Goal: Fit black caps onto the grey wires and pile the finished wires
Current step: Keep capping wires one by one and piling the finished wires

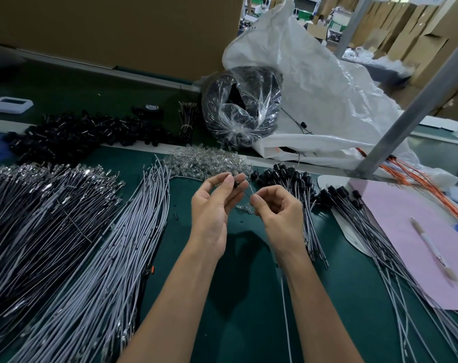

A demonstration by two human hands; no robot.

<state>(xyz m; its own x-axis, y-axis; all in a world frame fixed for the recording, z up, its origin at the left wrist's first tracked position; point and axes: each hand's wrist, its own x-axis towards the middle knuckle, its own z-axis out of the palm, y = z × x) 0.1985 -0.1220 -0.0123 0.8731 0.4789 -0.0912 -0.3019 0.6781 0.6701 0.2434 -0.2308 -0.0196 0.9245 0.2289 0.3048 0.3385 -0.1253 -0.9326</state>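
1. The left hand (pixel 212 208) is raised above the counter (pixel 243 323), its thumb and fingertips pinching a black cap (pixel 234 183).
2. The right hand (pixel 277 210), just beside it, pinches a grey wire (pixel 242 191) between thumb and forefinger. The wire's thin dark end slants up to the cap and meets it. How far it sits inside cannot be told.
3. Left of the left hand lies a broad bundle of uncapped wires (pixel 91 258).
4. Right of the right hand lies the finished pile (pixel 314 205), with the black caps at its far end.
5. Just beyond both hands is a heap of clear pieces (pixel 207 161).
6. Well right of the right hand, a pen (pixel 432 247) rests on a pink sheet (pixel 395 224).
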